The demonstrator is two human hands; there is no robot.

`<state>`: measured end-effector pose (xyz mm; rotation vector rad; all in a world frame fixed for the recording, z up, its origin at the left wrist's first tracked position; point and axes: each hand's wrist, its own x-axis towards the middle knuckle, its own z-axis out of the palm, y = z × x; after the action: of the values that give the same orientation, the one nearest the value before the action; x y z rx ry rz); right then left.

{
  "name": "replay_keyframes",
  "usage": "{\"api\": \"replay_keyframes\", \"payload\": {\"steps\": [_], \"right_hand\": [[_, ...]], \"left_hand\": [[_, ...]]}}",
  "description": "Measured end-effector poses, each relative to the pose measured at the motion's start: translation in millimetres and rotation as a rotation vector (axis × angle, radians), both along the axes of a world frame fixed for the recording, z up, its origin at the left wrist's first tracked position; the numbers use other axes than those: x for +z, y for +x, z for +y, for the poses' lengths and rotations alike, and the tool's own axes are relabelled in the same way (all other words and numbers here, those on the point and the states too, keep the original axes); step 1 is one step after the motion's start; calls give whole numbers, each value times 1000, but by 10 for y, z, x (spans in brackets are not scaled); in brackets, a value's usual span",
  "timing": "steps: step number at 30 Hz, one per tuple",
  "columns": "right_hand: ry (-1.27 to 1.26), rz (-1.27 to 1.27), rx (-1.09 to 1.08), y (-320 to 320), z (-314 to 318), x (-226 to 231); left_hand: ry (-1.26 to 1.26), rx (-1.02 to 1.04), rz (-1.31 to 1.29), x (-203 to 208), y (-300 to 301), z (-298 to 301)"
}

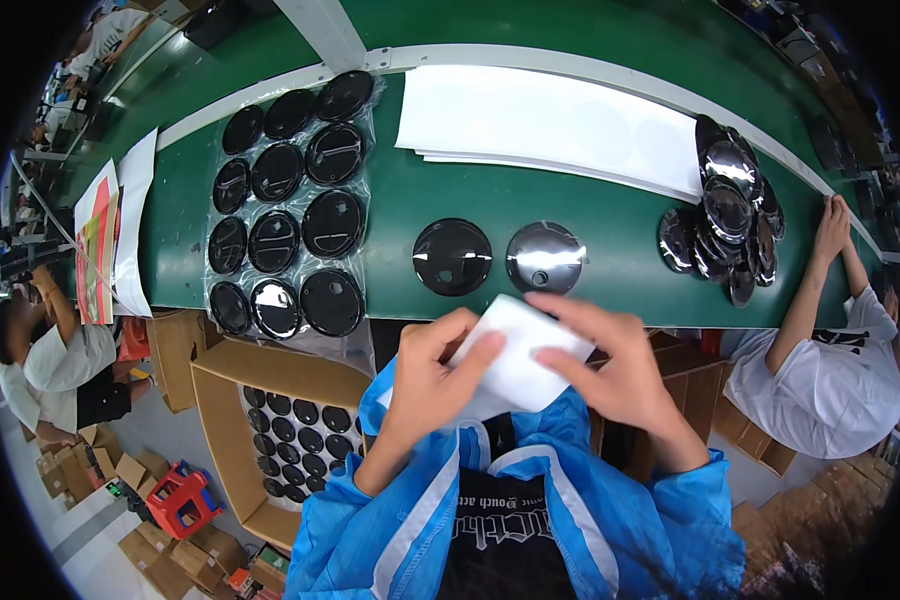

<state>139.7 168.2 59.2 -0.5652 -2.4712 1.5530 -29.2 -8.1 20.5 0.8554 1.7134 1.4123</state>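
In front of my chest, a folded white sheet [518, 345] is held between both hands. My left hand [435, 372] grips its left side, with the thumb lying on top. At its right side, my right hand [618, 368] pinches the sheet between thumb and fingers, slightly blurred. What lies under or inside the sheet cannot be seen. Just beyond my hands, two round glossy black discs lie side by side on the green table, a left disc [452, 257] and a right disc [545, 258] that reflects bright light. Each has a small round mark or hole near its lower edge.
Several black discs sit in rows on a clear plastic tray [303, 170] at left. A pile of discs [727, 205] is at right. Long white sheets [550, 120] lie at the back. An open cardboard box [210, 385] holds more discs. Another person [820, 370] leans at the right edge.
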Motion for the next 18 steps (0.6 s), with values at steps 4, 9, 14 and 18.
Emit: {"api": "replay_keyframes", "payload": {"steps": [4, 9, 14, 18], "right_hand": [[-44, 151, -378, -21, 103, 40], [703, 312, 63, -115, -277, 193], [200, 241, 189, -117, -381, 37], [265, 254, 212, -174, -398, 20]], "left_hand": [[-95, -31, -134, 45, -84, -102], [23, -115, -132, 52, -78, -303], [323, 40, 348, 131, -4, -335], [326, -95, 262, 157, -5, -447]]}}
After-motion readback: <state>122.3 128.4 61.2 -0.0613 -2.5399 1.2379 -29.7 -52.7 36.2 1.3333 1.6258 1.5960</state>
